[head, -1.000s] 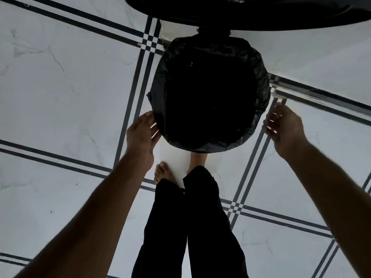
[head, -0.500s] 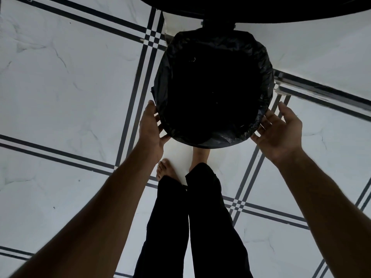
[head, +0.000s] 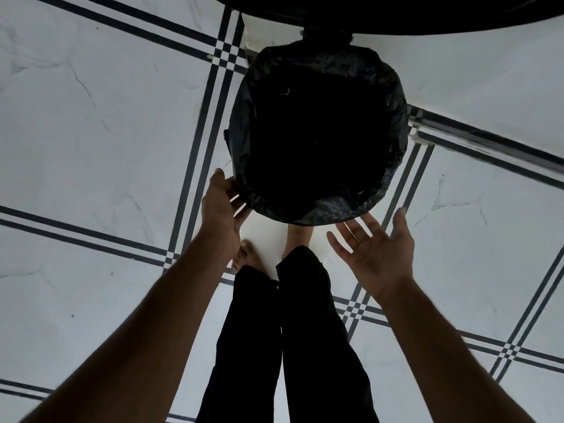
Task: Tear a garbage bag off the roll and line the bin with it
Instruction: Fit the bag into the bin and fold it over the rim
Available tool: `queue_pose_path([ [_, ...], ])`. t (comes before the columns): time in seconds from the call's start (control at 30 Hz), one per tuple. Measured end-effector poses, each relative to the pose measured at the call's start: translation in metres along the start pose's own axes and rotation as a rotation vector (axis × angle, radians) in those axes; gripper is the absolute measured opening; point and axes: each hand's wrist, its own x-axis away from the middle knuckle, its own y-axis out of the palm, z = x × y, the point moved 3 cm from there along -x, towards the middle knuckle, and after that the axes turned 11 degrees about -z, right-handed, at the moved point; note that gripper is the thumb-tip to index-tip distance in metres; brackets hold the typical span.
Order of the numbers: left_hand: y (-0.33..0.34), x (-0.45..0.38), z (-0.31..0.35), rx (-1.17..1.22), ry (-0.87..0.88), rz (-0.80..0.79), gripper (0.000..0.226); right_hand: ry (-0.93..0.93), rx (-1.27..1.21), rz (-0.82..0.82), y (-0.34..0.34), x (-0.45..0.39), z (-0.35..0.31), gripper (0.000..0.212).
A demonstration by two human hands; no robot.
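Note:
A round bin stands on the floor in front of my feet, and a black garbage bag (head: 393, 96) lines it, its crinkled edge folded over the rim all around. Inside, the bin is too dark to see. My left hand (head: 220, 206) is at the bin's near-left side, fingers curled against the bag's folded edge. Just below the near-right rim, my right hand (head: 377, 250) is held palm up with its fingers spread, and it holds nothing. No bag roll is in view.
White marble-look floor tiles (head: 100, 123) with dark double stripes surround the bin. My two bare feet and black trouser legs (head: 293, 331) stand right against the bin's near side. The bin's raised dark lid (head: 396, 13) crosses the top edge of the view.
My right hand has come off the bin's right side, dropped lower and turned palm up with spread fingers. My left hand has stayed on the near-left rim.

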Motion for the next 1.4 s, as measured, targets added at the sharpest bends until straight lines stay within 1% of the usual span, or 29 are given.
queue_pose_path([
  [0.07, -0.002, 0.001, -0.004, -0.01, 0.009, 0.012, 0.038, -0.048, -0.02, -0.005, 0.006, -0.005, 0.001, 0.066],
  [0.13, -0.004, 0.0, -0.007, 0.012, 0.0, 0.015, 0.038, -0.09, -0.036, 0.003, 0.01, -0.011, -0.001, 0.056],
  [0.27, -0.003, -0.003, -0.011, 0.143, -0.09, -0.103, 0.042, -0.135, -0.048, 0.021, 0.01, -0.02, -0.007, 0.029],
  [0.37, -0.004, -0.006, -0.011, 0.195, -0.098, -0.134, 0.035, -0.167, -0.066, 0.016, 0.009, -0.027, -0.01, 0.03],
  [0.5, -0.004, -0.008, -0.017, 0.262, -0.069, -0.163, 0.018, -0.178, -0.064, 0.008, 0.008, -0.029, -0.013, 0.02],
  [0.63, -0.005, -0.01, -0.025, 0.338, -0.062, -0.187, 0.015, -0.199, -0.04, -0.02, 0.007, -0.029, -0.027, 0.02],
  [0.7, -0.007, -0.013, -0.025, 0.317, -0.068, -0.2, 0.017, -0.224, -0.037, -0.017, 0.009, -0.029, -0.039, 0.018],
  [0.8, -0.01, -0.016, -0.021, 0.289, -0.103, -0.224, 0.02, -0.256, -0.003, -0.021, 0.011, -0.027, -0.054, 0.023],
  [0.9, -0.014, -0.018, -0.016, 0.217, -0.139, -0.23, 0.018, -0.265, 0.019, -0.055, 0.015, -0.023, -0.063, 0.034],
  [1.0, -0.015, -0.024, -0.009, 0.115, -0.15, -0.215, 0.01, -0.258, 0.079, -0.091, 0.025, -0.02, -0.075, 0.041],
  [1.13, -0.016, -0.031, 0.001, -0.005, -0.165, -0.156, 0.005, -0.269, 0.139, -0.064, 0.028, -0.021, -0.08, 0.045],
  [1.2, -0.017, -0.033, 0.006, -0.074, -0.133, -0.119, 0.005, -0.268, 0.137, -0.061, 0.026, -0.021, -0.079, 0.045],
  [1.27, -0.017, -0.034, 0.011, -0.085, -0.066, -0.067, 0.01, -0.271, 0.155, -0.069, 0.024, -0.021, -0.079, 0.048],
  [1.4, -0.015, -0.028, 0.025, 0.034, 0.067, 0.009, 0.015, -0.294, 0.231, -0.086, 0.029, -0.021, -0.078, 0.035],
])
